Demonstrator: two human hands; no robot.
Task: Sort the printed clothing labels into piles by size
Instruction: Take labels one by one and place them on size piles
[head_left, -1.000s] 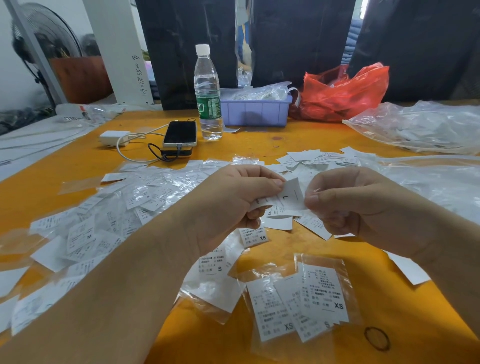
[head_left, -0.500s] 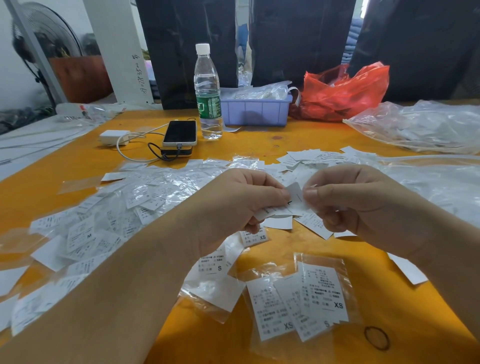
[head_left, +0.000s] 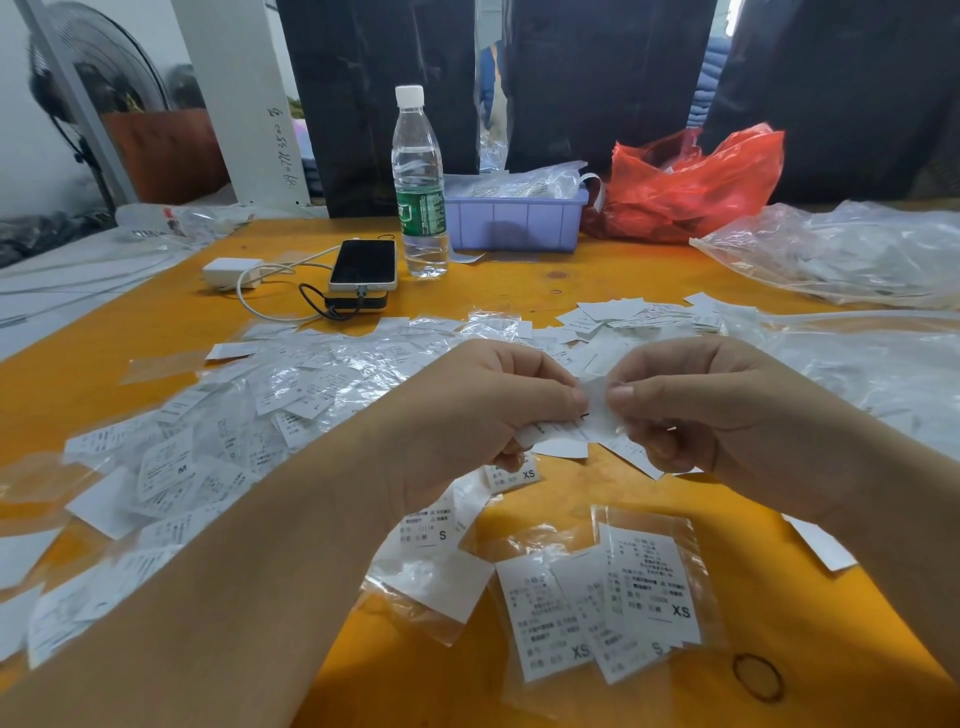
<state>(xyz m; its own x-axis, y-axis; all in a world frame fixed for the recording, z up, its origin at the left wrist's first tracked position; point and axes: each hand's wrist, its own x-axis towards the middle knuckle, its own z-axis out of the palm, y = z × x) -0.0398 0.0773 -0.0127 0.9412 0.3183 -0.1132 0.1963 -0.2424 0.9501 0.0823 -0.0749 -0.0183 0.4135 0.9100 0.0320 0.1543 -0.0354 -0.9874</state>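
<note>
My left hand (head_left: 488, 410) and my right hand (head_left: 696, 405) meet above the middle of the orange table (head_left: 545, 280). Both pinch a small bunch of white printed labels (head_left: 597, 415) between thumbs and fingers; its printing is mostly hidden. In front of me lie labels in clear sleeves marked XS (head_left: 649, 592). An S label (head_left: 428, 530) and another XS label (head_left: 514, 475) lie below my left hand. A wide heap of loose and bagged labels (head_left: 218, 447) covers the table's left side. More labels (head_left: 634, 314) are spread behind my hands.
A water bottle (head_left: 420, 182), a phone (head_left: 363, 265) on a power bank with a charger cable, a purple bin (head_left: 514, 223), a red plastic bag (head_left: 691, 182) and clear bags (head_left: 852, 249) sit at the back. A black rubber band (head_left: 757, 676) lies front right.
The L label that stood up between my hands a second ago has been drawn down into the bunch. My hands have closed together around it.
</note>
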